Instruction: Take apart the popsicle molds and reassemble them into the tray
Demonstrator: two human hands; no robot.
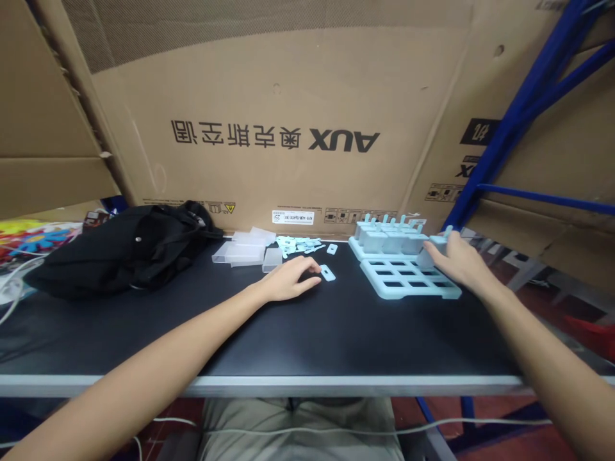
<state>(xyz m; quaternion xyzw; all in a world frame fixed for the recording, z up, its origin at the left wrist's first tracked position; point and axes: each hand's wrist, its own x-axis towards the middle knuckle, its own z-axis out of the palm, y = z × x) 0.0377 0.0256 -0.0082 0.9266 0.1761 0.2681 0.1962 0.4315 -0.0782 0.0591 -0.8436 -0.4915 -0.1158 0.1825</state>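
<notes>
My right hand (pixel 459 259) grips an ice pop mould (pixel 425 259), a pale blue cup with a stick handle on top, at the right end of a light blue rack (pixel 389 291). Several similar filled moulds (pixel 384 241) stand upright in the rack's back row, while the front part shows rectangular openings. My left hand (pixel 291 279) rests on the table, thumb and fingers apart. Just beyond its fingertips lies a pale blue lid (pixel 327 273) with a slot; whether they touch it I cannot tell. A second small lid (pixel 332 248) is behind it.
Clear plastic cups (pixel 247 248) and a pile of pale blue sticks and lids (pixel 298 244) lie at the back of the black table (pixel 298 339). A black bag (pixel 129 250) sits at left. A large cardboard sheet (pixel 269 77) closes the back; a blue metal frame (pixel 514 115) rises at right.
</notes>
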